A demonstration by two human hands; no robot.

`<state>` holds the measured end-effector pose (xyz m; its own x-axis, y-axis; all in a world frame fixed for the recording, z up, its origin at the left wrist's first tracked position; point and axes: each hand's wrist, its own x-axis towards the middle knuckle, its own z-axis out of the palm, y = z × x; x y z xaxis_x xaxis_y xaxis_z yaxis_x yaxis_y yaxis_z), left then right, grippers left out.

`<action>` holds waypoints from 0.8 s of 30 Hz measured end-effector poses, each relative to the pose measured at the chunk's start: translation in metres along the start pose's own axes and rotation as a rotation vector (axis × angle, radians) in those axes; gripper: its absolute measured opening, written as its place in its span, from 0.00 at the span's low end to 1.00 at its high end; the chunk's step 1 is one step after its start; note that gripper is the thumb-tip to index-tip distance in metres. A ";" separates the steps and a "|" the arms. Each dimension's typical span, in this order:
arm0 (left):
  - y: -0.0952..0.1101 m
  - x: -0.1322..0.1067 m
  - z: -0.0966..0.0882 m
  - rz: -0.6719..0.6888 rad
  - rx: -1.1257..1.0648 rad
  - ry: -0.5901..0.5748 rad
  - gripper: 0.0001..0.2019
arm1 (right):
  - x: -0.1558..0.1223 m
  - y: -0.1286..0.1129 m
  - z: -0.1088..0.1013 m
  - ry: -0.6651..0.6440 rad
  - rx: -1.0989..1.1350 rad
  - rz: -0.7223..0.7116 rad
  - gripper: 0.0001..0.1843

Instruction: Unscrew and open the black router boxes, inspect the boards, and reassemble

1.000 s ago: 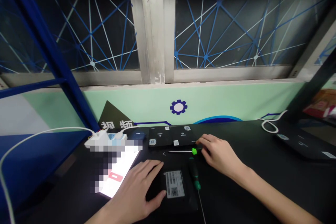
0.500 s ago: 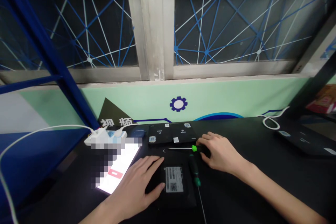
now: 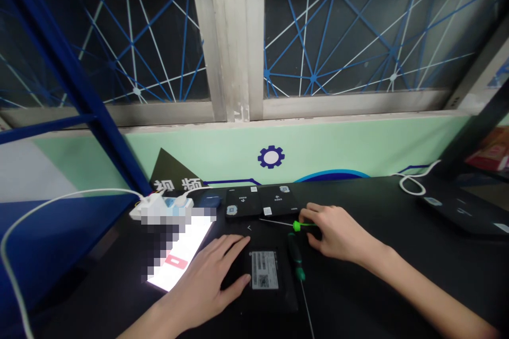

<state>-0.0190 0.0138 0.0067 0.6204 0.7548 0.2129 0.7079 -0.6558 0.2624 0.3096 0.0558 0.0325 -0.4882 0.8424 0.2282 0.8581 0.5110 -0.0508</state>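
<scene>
My left hand [image 3: 212, 275] lies flat with its fingers stretched out, at the left edge of a flat black device [image 3: 278, 301] that bears a white printed label [image 3: 264, 270]. My right hand [image 3: 338, 230] is curled around the handle of a screwdriver with a bright green collar [image 3: 296, 226]. Its thin metal shaft points left, just in front of two black boxes. Part of the handle is hidden by the fingers. A second screwdriver with a dark green handle [image 3: 295, 254] lies along the device's right side, shaft towards me.
Two flat black boxes [image 3: 242, 204] sit side by side at the back. A lit phone [image 3: 186, 249], partly pixelated, lies left of my left hand. Behind it are a white power strip [image 3: 165, 206] and cables. Another black device [image 3: 461, 214] and a white cable [image 3: 411, 185] are at right.
The screwdriver in my right hand has turned slightly, its tip a little farther back and to the right. My right fingers have shifted, showing more of its handle. My left hand stays put.
</scene>
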 end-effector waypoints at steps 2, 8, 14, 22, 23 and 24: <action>-0.001 0.000 0.000 -0.008 0.003 -0.009 0.28 | 0.000 0.000 -0.002 0.005 -0.008 -0.009 0.09; -0.002 0.000 -0.002 0.004 0.011 0.003 0.28 | 0.000 0.001 -0.003 0.034 0.031 -0.058 0.10; -0.001 0.000 -0.004 -0.002 0.001 -0.006 0.28 | -0.001 -0.002 -0.004 0.038 0.123 -0.097 0.12; 0.000 -0.002 -0.005 -0.008 -0.006 -0.031 0.28 | 0.000 -0.004 -0.006 0.052 0.195 -0.110 0.14; 0.000 -0.002 -0.004 -0.003 -0.007 -0.021 0.28 | 0.000 -0.004 -0.006 0.056 0.199 -0.115 0.14; 0.000 -0.001 -0.004 0.005 -0.008 -0.012 0.28 | 0.000 -0.004 -0.005 0.061 0.203 -0.118 0.14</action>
<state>-0.0212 0.0126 0.0105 0.6279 0.7515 0.2024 0.7022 -0.6592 0.2689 0.3067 0.0530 0.0381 -0.5676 0.7659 0.3021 0.7430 0.6345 -0.2128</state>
